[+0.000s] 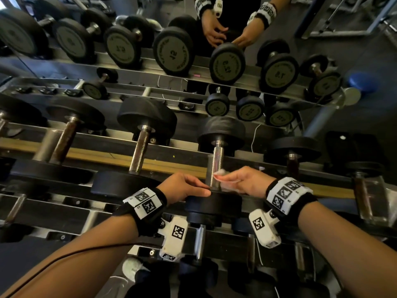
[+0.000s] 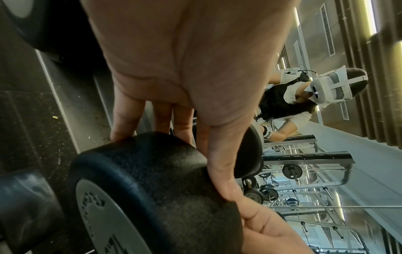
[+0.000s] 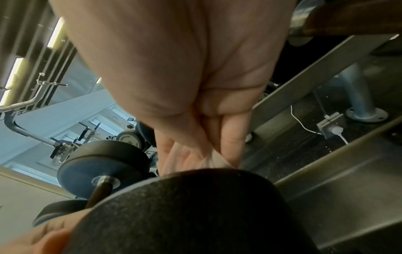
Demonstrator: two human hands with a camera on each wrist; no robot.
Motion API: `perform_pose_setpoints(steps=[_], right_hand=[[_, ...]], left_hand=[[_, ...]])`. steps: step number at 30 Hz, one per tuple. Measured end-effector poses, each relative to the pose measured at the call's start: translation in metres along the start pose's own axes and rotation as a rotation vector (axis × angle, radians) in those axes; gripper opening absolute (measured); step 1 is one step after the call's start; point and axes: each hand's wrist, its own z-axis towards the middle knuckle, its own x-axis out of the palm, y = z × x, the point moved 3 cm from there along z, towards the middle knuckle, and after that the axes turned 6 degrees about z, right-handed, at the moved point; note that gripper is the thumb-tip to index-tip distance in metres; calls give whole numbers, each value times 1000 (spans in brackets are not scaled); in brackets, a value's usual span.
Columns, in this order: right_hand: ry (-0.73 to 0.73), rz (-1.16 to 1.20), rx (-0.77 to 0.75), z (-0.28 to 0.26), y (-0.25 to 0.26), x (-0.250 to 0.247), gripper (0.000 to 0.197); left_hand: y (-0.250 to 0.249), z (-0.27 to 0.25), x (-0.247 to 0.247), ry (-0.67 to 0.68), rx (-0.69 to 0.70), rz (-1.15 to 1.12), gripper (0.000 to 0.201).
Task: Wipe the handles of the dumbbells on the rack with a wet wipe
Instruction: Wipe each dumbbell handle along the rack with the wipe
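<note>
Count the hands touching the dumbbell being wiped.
2. The left hand rests on the dumbbell's near head; the right hand presses the wet wipe against its handle. None seems hidden.

A wall mirror (image 1: 354,50) behind the weights reflects the gym floor and metal frames. A white cable (image 1: 254,136) hangs down near the mirror's base. Low on the wall, a white charger (image 3: 336,131) sits plugged into a socket (image 3: 330,126), beside a grey bolted post (image 3: 359,101).
</note>
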Motion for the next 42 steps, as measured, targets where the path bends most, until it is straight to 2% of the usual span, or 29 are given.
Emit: perform_pose_setpoints(steps=[2,4,5,7,8,10,14,17,20,22,24,26,27,30,33,37,42], right_hand=[[58,189,19,-5,0,-1,34],[-58,551,-13,-3,0,-11,44],[-168,641,-58,0,-1,-19,45],[-382,528,-134,4,-2,-32,37],[-413,446,-155,7,-2,-32,36],[-355,344,-174,16,0,-20,37],[-238,405,-187,25,-8,6,40],[-182,105,-152,17,-24,11,50],[-34,37,-152,3,-28,14,39],[26,-174,-144,-1,-24,7,42],[-75,-197,-148,-1,-13,-8,47],[-260,-93,-220,1,1,-24,49],[-299,-33,-272,3,9,-27,47],[-235,-54,-347,16,19,-25,45],[-179,-426,-374,32,13,-16,58],[-158,-679,-348,33,6,-11,74],[-45,-717,-418,22,8,-2,68]], left_hand=[[1,0,0,-5,-4,2,13],[1,1,0,-7,-6,-7,14],[1,1,0,-8,-3,-14,13],[1,0,0,-12,2,-26,14],[2,0,1,-14,5,-33,15],[2,-1,1,-17,12,-45,17],[1,-1,1,-21,12,-62,16],[1,0,1,-18,11,-46,14],[-1,-1,1,-4,12,-42,15],[-1,-2,1,0,18,-38,16],[-1,-3,1,-11,20,-45,17],[-1,-3,2,-23,27,-47,20],[0,-2,2,-26,31,-44,20],[1,-3,3,-33,31,-62,21],[1,-3,3,-35,37,-57,23],[2,-3,3,-32,34,-59,24],[3,-4,5,-53,37,-71,23]])
